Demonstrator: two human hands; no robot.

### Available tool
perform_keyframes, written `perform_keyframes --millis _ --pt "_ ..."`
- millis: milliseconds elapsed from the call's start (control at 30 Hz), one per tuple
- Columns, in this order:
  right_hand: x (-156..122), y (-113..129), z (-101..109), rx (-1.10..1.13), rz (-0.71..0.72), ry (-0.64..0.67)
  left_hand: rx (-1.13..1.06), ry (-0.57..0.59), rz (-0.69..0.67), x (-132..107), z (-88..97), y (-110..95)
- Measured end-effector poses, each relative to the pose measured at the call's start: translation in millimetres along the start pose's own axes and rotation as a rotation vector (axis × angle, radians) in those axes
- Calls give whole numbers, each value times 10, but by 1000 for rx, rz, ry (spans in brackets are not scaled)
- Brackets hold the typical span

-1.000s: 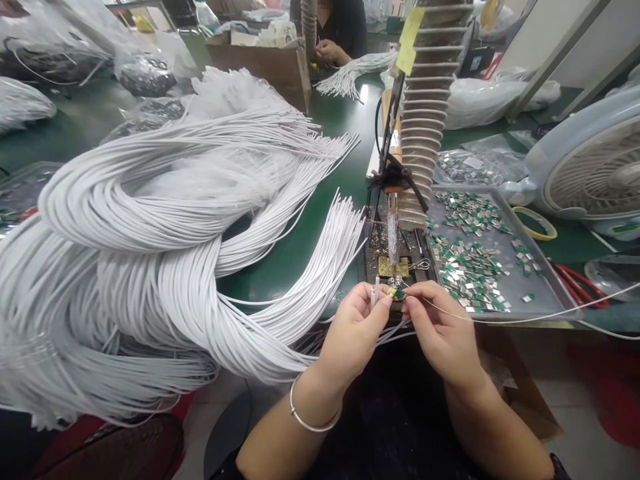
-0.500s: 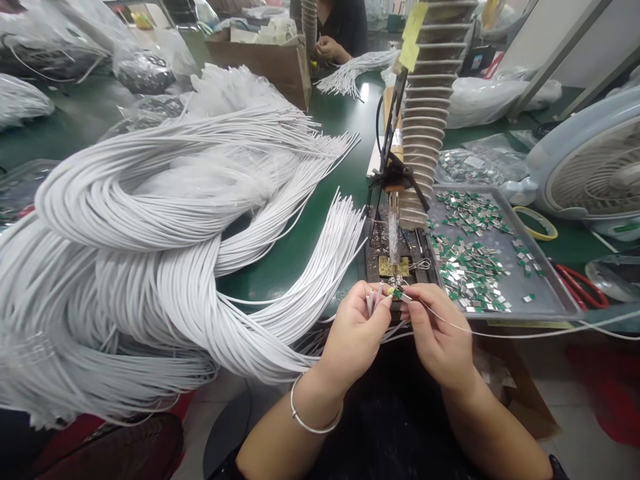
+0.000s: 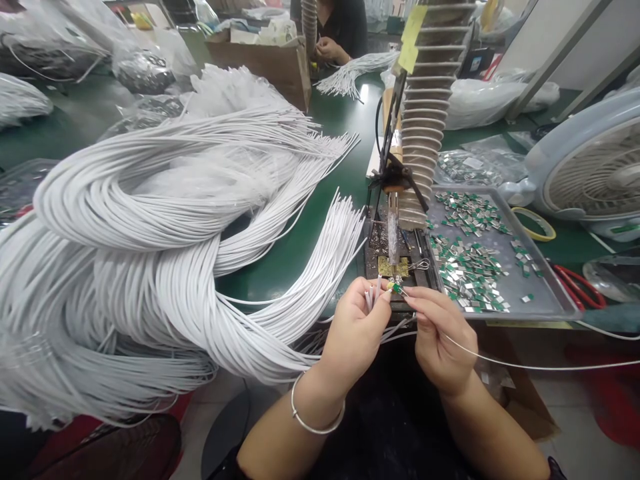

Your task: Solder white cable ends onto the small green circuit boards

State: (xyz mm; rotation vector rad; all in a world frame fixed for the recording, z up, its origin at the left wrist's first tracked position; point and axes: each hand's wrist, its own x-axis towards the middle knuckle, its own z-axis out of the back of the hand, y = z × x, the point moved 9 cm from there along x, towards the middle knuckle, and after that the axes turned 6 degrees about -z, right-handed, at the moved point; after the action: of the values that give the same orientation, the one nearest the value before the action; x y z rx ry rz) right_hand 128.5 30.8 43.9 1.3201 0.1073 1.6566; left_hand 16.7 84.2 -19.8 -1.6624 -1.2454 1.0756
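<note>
My left hand (image 3: pixel 357 320) is closed, with the thumb and forefinger pinching a small green circuit board (image 3: pixel 397 288). Several white cable ends (image 3: pixel 371 298) poke up between its fingers. My right hand (image 3: pixel 445 333) pinches a thin pale wire (image 3: pixel 505 363), whose tip reaches the board; the wire trails off to the right edge. Just above the board, a soldering iron (image 3: pixel 393 230) points downward from a stand. Its tip is close to the board, but I cannot tell whether they touch.
Thick bundles of white cable (image 3: pixel 150 220) cover the left side. A grey tray (image 3: pixel 540 303) of small green-and-metal boards lies at right, beside red-handled pliers (image 3: pixel 580 287), a yellow tape roll (image 3: pixel 534 223) and a fan (image 3: pixel 595 167). A ribbed hose (image 3: pixel 425 120) rises behind the iron. A co-worker's hand (image 3: pixel 333 50) is opposite.
My right hand has shifted slightly right and down and its fingers now point at the board with the wire. The trailing wire hangs lower. The left hand has barely moved.
</note>
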Motion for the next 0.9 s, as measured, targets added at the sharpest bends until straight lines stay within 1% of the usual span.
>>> perform_keyframes --millis 267,567,900 --pt "27 6 2 -21 1 -12 10 36 -29 20 -9 16" --pt "74 20 -28 -35 20 -3 22 30 -73 51 -3 -2" --pt "107 15 -41 -64 31 -6 85 26 -82 83 -7 -40"
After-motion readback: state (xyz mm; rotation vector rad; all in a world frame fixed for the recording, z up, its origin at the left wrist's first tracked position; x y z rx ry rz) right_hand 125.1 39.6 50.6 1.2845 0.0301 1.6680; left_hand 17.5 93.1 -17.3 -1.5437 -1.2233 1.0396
